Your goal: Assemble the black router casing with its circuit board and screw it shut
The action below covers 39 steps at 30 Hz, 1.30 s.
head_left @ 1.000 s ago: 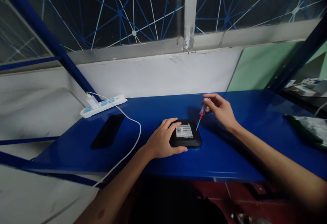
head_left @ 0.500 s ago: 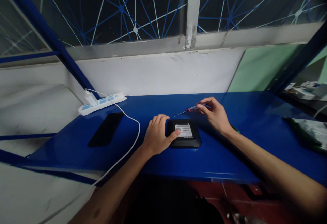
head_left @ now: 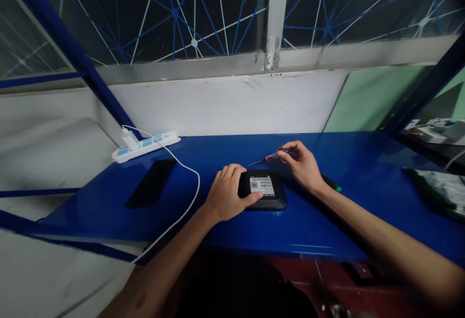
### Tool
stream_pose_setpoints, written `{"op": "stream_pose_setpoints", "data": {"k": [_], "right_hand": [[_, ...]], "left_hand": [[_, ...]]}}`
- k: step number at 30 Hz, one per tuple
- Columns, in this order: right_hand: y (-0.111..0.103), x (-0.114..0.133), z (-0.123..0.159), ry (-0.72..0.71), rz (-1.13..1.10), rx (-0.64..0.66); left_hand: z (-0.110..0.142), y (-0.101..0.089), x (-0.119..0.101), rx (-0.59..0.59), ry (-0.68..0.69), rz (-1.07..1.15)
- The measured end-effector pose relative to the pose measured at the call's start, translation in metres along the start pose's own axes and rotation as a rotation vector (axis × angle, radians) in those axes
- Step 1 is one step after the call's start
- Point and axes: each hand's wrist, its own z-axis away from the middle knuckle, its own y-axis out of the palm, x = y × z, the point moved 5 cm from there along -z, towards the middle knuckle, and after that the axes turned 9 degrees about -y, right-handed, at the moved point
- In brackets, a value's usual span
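Blue surface (head_left: 363, 163) carries everything in hand. Left to right against a second ago: the left hand's (head_left: 228, 192) thumb has shifted from the box's (head_left: 281, 197) front edge onto its label (head_left: 267, 186); the screwdriver (head_left: 271, 157), steep then over the box's right side, now lies low behind it, tip pointing left, just beside the left fingertips. Whether that tip touches the surface I cannot tell. The box sits near the middle of the surface. The left thumb and fingers are spread across its left side; the right hand (head_left: 301, 165) pinches the screwdriver's handle between thumb and fingertips.

Around them, the power strip (head_left: 156, 141) stands at the surface's rear left corner, the phone (head_left: 150, 185) before it. The cable (head_left: 198, 182) loops between phone and left hand, in the way on that side. A green-tipped tool (head_left: 331, 182) lies partly behind the right forearm; a bag (head_left: 445, 189) rests at the right edge.

Bare blue stretches from screwdriver to rear edge, and from box to front edge.
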Motion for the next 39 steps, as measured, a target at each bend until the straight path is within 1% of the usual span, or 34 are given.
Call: {"op": "stream_pose_setpoints", "data": {"k": [7, 17, 22, 27, 33, 36, 39], "right_hand": [[0.003, -0.001, 0.002, 0.011, 0.018, 0.015], [-0.006, 0.020, -0.001, 0.018, -0.134, -0.090], [-0.001, 0.022, 0.003, 0.041, -0.206, -0.034], [0.006, 0.022, 0.008, 0.085, -0.258, 0.018], [0.011, 0.016, 0.013, 0.116, -0.264, 0.070], [0.014, 0.014, 0.014, 0.115, -0.268, 0.084], [0.013, 0.013, 0.013, 0.119, -0.275, 0.071]], "left_hand": [[0.000, 0.000, -0.001, 0.004, 0.009, -0.003], [0.000, 0.001, 0.001, 0.000, -0.029, -0.005], [0.000, -0.001, -0.001, 0.009, -0.025, -0.001], [0.001, 0.001, -0.003, 0.026, 0.038, 0.015], [0.001, 0.004, -0.003, 0.051, 0.064, 0.032], [0.001, 0.005, -0.002, 0.057, 0.069, 0.036], [0.001, 0.005, -0.002, 0.055, 0.072, 0.042]]}}
